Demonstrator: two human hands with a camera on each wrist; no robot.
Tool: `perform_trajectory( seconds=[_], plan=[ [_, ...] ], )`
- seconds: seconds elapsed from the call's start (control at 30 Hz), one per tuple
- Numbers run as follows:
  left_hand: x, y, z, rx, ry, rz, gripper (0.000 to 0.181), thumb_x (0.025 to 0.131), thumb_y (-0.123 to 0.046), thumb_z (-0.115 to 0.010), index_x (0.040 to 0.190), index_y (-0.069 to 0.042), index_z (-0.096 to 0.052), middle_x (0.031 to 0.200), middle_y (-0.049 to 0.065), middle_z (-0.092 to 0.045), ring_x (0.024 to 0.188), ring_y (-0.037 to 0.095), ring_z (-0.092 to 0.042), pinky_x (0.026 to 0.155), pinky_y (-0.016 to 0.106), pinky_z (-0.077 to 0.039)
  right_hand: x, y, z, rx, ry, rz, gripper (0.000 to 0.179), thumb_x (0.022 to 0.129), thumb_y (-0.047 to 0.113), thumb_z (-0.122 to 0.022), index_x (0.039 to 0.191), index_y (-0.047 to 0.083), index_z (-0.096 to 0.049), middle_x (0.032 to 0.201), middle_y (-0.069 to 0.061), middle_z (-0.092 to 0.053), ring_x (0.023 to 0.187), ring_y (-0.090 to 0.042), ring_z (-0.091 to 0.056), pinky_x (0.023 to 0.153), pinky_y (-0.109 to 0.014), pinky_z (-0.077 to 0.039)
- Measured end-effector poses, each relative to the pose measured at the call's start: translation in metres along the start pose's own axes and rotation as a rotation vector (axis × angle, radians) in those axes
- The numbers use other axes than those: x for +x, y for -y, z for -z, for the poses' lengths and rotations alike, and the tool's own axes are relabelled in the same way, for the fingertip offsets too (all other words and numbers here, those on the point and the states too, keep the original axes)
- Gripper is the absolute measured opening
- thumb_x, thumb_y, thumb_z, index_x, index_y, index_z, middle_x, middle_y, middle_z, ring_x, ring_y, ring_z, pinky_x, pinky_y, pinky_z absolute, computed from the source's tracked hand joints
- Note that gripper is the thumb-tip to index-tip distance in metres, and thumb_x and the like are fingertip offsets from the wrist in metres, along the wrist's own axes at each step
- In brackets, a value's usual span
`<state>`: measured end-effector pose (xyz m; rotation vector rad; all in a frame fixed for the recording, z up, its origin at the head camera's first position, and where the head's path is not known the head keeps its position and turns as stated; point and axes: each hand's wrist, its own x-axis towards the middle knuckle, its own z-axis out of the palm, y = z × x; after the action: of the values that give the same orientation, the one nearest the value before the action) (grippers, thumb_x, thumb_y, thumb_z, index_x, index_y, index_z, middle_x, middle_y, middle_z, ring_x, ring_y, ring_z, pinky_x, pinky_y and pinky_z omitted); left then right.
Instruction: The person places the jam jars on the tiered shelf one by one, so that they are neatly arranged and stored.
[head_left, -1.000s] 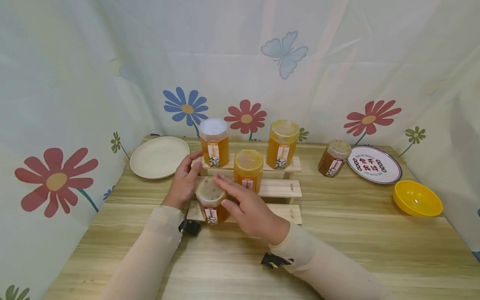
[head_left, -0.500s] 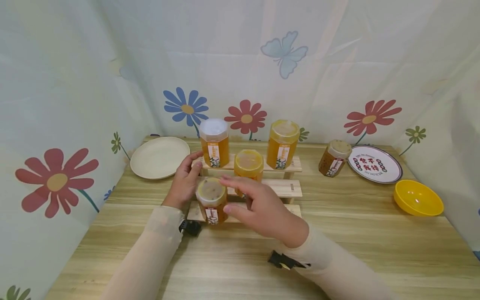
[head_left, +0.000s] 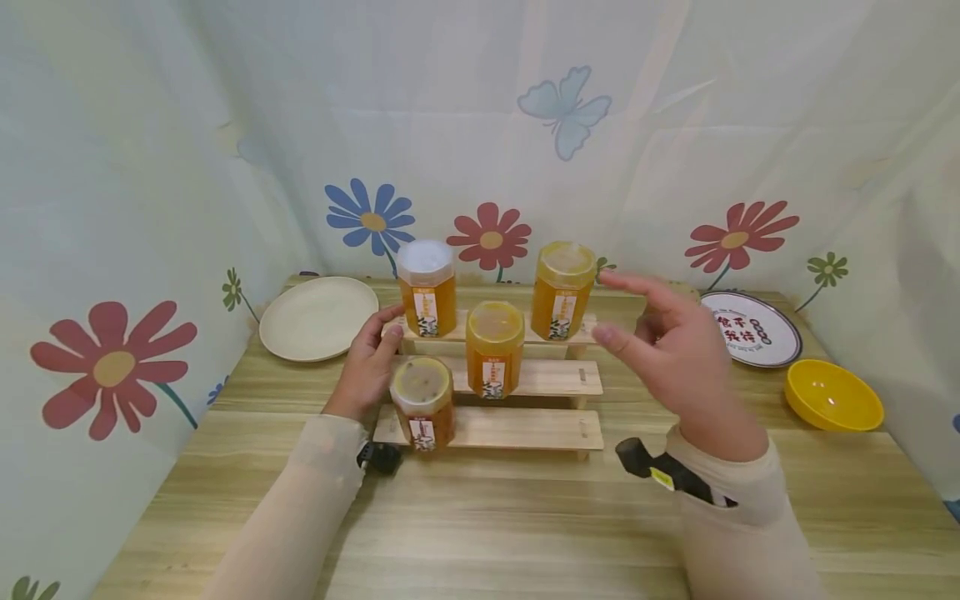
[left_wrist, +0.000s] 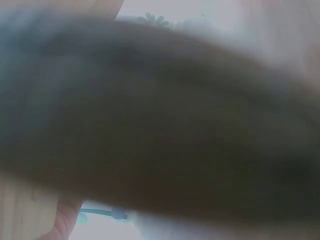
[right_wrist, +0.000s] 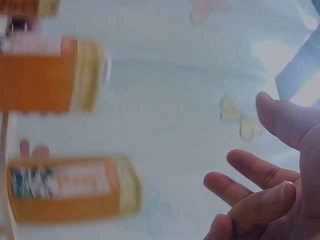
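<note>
In the head view a three-tier wooden stand (head_left: pixel 517 429) holds several honey jars. My left hand (head_left: pixel 363 367) grips the left end of its top board, thumb in front. On the bottom tier, at the left, stands a dark amber jar (head_left: pixel 423 404). A golden jar (head_left: pixel 495 350) occupies the middle tier. Up top are a white-lidded jar (head_left: pixel 427 287) and a yellow-lidded jar (head_left: pixel 562 292). My right hand (head_left: pixel 678 358) is right of the stand, fingers spread, holding nothing. Behind it, a brown jar (head_left: pixel 684 292) is mostly hidden. The left wrist view is largely blocked by a dark blur.
A cream plate (head_left: pixel 318 319) lies at the back left of the wooden table (head_left: pixel 480 517). On the right are a white plate with red lettering (head_left: pixel 761 329) and a yellow bowl (head_left: pixel 834 396). A flowered curtain (head_left: pixel 480 125) closes off the back.
My right hand has let go of the dark amber jar on the bottom tier and moved right, in front of the brown jar. My left hand stays at the stand.
</note>
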<state>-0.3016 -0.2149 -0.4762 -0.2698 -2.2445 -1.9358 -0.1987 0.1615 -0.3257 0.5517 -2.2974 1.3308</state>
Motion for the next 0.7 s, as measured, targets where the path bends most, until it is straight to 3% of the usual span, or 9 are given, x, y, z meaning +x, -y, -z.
perform_trajectory(
  seconds=[0.07, 0.17, 0.2, 0.27, 0.3, 0.37, 0.4, 0.5, 0.7],
  plan=[
    [0.000, 0.000, 0.000, 0.002, 0.002, -0.003, 0.046, 0.114, -0.031, -0.046, 0.156, -0.011, -0.045, 0.159, 0.009, -0.045, 0.124, 0.024, -0.051, 0.100, 0.020, -0.043, 0.006, -0.008, 0.014, -0.096, -0.003, -0.091, 0.056, 0.095, 0.021, -0.082, 0.147, 0.025, -0.064, 0.058, 0.002, -0.040, 0.048, -0.020, -0.038, 0.044, -0.030, -0.033],
    [0.001, 0.001, 0.001, 0.001, 0.005, -0.011, 0.047, 0.115, -0.031, -0.046, 0.156, -0.010, -0.045, 0.157, 0.012, -0.047, 0.123, 0.030, -0.053, 0.097, 0.019, -0.045, 0.014, -0.022, 0.033, -0.205, 0.009, -0.205, 0.060, 0.098, 0.035, -0.077, 0.154, 0.030, -0.055, 0.060, -0.001, -0.040, 0.048, -0.022, -0.039, 0.044, -0.031, -0.035],
    [0.001, 0.001, 0.001, 0.000, 0.006, -0.012, 0.047, 0.115, -0.031, -0.046, 0.156, -0.010, -0.045, 0.156, 0.012, -0.047, 0.123, 0.032, -0.053, 0.096, 0.018, -0.046, 0.017, -0.027, 0.038, -0.224, 0.010, -0.232, 0.062, 0.099, 0.038, -0.076, 0.156, 0.029, -0.053, 0.066, -0.003, -0.050, 0.049, -0.022, -0.039, 0.045, -0.031, -0.036],
    [0.001, 0.002, 0.001, -0.002, 0.007, -0.014, 0.047, 0.114, -0.031, -0.046, 0.156, -0.010, -0.045, 0.154, 0.013, -0.049, 0.122, 0.036, -0.054, 0.094, 0.018, -0.047, 0.021, -0.037, 0.046, -0.254, 0.005, -0.285, 0.065, 0.100, 0.044, -0.073, 0.159, 0.028, -0.050, 0.092, -0.008, -0.067, 0.055, -0.024, -0.042, 0.050, -0.031, -0.040],
    [0.001, 0.002, 0.001, -0.003, 0.006, -0.017, 0.047, 0.115, -0.031, -0.046, 0.156, -0.009, -0.045, 0.154, 0.014, -0.049, 0.122, 0.037, -0.054, 0.094, 0.018, -0.048, 0.024, -0.042, 0.049, -0.261, 0.001, -0.311, 0.067, 0.100, 0.047, -0.071, 0.160, 0.028, -0.048, 0.113, -0.011, -0.071, 0.065, -0.026, -0.052, 0.058, -0.034, -0.048],
    [0.001, 0.001, 0.001, -0.003, 0.005, -0.017, 0.047, 0.115, -0.031, -0.046, 0.156, -0.010, -0.045, 0.154, 0.013, -0.049, 0.122, 0.036, -0.055, 0.095, 0.018, -0.048, 0.028, -0.052, 0.053, -0.264, -0.003, -0.354, 0.071, 0.100, 0.051, -0.070, 0.162, 0.026, -0.045, 0.151, -0.014, -0.058, 0.097, -0.033, -0.063, 0.083, -0.045, -0.055],
    [0.000, 0.001, 0.001, 0.002, 0.005, -0.017, 0.047, 0.115, -0.031, -0.046, 0.157, -0.010, -0.045, 0.155, 0.013, -0.049, 0.122, 0.033, -0.055, 0.096, 0.018, -0.047, 0.031, -0.058, 0.054, -0.261, -0.003, -0.373, 0.073, 0.100, 0.052, -0.069, 0.162, 0.024, -0.044, 0.163, -0.014, -0.045, 0.116, -0.037, -0.060, 0.095, -0.053, -0.053],
    [0.000, 0.000, 0.001, 0.012, 0.006, -0.018, 0.047, 0.115, -0.030, -0.046, 0.157, -0.010, -0.045, 0.158, 0.012, -0.047, 0.122, 0.025, -0.054, 0.098, 0.019, -0.046, 0.037, -0.077, 0.056, -0.236, 0.002, -0.423, 0.076, 0.100, 0.052, -0.069, 0.164, 0.021, -0.041, 0.169, -0.015, -0.035, 0.153, -0.046, -0.031, 0.114, -0.073, -0.032],
    [0.001, 0.001, 0.001, 0.016, 0.007, -0.017, 0.046, 0.115, -0.029, -0.046, 0.156, -0.010, -0.045, 0.160, 0.010, -0.046, 0.124, 0.018, -0.052, 0.101, 0.019, -0.044, 0.044, -0.116, 0.054, -0.185, 0.029, -0.532, 0.087, 0.098, 0.062, -0.065, 0.167, 0.022, -0.033, 0.174, -0.017, -0.024, 0.154, -0.050, -0.026, 0.114, -0.076, -0.030]
  ],
)
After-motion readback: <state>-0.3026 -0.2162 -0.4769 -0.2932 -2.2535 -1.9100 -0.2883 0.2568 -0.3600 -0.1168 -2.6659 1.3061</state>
